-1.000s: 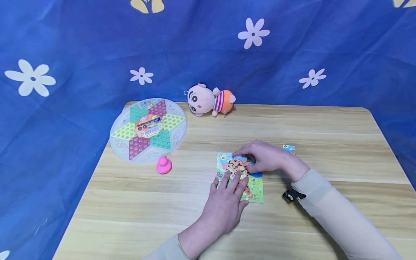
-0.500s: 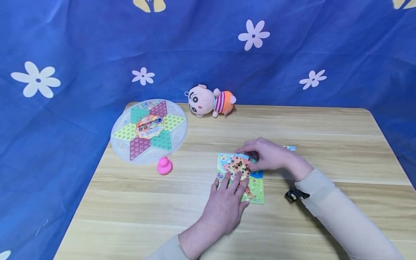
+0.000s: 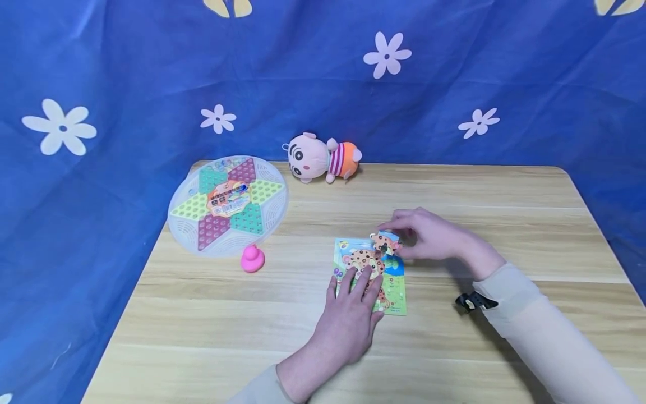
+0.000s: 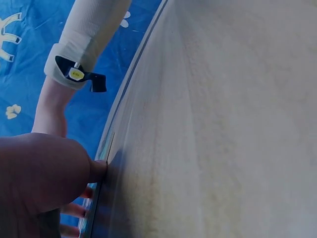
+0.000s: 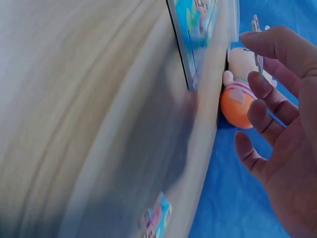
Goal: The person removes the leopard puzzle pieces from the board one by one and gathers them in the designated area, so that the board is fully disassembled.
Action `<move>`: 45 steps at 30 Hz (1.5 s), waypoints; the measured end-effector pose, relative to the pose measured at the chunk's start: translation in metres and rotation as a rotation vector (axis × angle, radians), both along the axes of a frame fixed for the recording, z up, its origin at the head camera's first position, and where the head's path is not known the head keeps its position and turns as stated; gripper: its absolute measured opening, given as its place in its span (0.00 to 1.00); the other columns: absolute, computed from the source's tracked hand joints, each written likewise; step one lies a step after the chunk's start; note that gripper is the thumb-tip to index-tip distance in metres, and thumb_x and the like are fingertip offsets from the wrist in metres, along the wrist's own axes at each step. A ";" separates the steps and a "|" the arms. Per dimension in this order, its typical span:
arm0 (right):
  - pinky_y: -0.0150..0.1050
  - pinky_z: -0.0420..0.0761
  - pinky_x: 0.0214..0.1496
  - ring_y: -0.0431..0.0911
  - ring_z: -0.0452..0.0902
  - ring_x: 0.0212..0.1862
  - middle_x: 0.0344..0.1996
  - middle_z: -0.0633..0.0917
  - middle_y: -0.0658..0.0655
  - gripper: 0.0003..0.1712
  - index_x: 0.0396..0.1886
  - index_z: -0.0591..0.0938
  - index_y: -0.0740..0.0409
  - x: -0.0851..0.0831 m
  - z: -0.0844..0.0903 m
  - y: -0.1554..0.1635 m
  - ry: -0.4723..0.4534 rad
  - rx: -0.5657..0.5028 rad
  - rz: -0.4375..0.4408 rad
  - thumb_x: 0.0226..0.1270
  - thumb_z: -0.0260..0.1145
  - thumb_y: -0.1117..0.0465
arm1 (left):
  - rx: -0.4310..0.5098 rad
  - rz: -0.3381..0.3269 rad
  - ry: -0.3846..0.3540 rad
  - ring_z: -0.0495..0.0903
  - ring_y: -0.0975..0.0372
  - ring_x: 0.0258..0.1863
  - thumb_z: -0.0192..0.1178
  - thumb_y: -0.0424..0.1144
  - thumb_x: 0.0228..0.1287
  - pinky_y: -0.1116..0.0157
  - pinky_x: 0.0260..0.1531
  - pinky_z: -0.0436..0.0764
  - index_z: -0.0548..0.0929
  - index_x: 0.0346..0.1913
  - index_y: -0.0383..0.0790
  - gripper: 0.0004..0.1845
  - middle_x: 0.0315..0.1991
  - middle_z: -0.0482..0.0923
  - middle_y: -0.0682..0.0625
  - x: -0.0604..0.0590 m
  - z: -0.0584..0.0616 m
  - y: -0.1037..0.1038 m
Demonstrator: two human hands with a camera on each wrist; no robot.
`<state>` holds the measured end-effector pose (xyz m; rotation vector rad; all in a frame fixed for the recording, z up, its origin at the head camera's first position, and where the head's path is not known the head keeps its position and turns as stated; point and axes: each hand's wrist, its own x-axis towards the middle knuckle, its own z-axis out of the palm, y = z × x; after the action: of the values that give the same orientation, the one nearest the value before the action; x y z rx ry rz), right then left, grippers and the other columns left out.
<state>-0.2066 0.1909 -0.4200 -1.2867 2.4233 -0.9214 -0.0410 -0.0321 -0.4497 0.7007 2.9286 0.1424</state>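
Wooden surface (image 3: 454, 191) before a blue flowered cloth (image 3: 126, 73). A puzzle piece (image 3: 386, 242), lying in the puzzle board (image 3: 391, 292) a second ago, is now pinched in the right hand (image 3: 429, 235) fingers above the board's top right corner. Left hand (image 3: 348, 320) rests on the board, fingers straight. Only the right wrist view shows a loose piece (image 5: 157, 217) at the surface's edge; only the head view shows the pink duck (image 3: 252, 259).
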 end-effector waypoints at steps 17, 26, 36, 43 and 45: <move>0.34 0.72 0.25 0.45 0.72 0.27 0.33 0.78 0.48 0.32 0.65 0.78 0.45 0.010 0.027 0.048 0.032 0.042 -0.093 0.59 0.73 0.61 | -0.011 -0.008 0.034 0.53 0.48 0.74 0.48 0.59 0.72 0.37 0.65 0.58 0.58 0.77 0.49 0.35 0.76 0.54 0.48 0.001 -0.002 -0.001; 0.33 0.70 0.23 0.43 0.71 0.29 0.37 0.77 0.44 0.32 0.64 0.78 0.44 0.011 0.035 0.090 0.081 0.109 -0.193 0.58 0.73 0.63 | -0.004 -0.016 0.041 0.53 0.48 0.73 0.48 0.59 0.72 0.37 0.64 0.58 0.59 0.76 0.49 0.35 0.76 0.55 0.48 0.000 -0.004 0.000; 0.32 0.71 0.24 0.40 0.69 0.30 0.37 0.77 0.44 0.35 0.65 0.77 0.42 0.014 0.031 0.127 0.105 0.150 -0.254 0.58 0.72 0.69 | -0.010 -0.018 0.052 0.54 0.48 0.73 0.48 0.59 0.72 0.37 0.64 0.58 0.59 0.76 0.49 0.35 0.76 0.55 0.48 0.000 -0.003 0.000; 0.32 0.71 0.26 0.40 0.69 0.30 0.36 0.76 0.45 0.35 0.65 0.78 0.48 0.016 0.023 0.150 0.137 0.168 -0.283 0.56 0.72 0.72 | -0.013 -0.016 0.057 0.55 0.48 0.73 0.48 0.59 0.72 0.37 0.64 0.59 0.60 0.76 0.49 0.34 0.76 0.55 0.48 0.001 -0.003 0.000; 0.32 0.71 0.27 0.40 0.68 0.31 0.36 0.76 0.45 0.36 0.64 0.79 0.48 0.016 0.020 0.155 0.143 0.179 -0.305 0.55 0.73 0.72 | -0.011 -0.017 0.064 0.55 0.48 0.73 0.49 0.58 0.72 0.37 0.64 0.59 0.60 0.76 0.49 0.34 0.75 0.56 0.48 0.001 -0.004 0.000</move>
<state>-0.1902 0.3459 -0.3996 -0.9678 2.7944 -0.6804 -0.0397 -0.0320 -0.4534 0.7419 2.9809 0.1045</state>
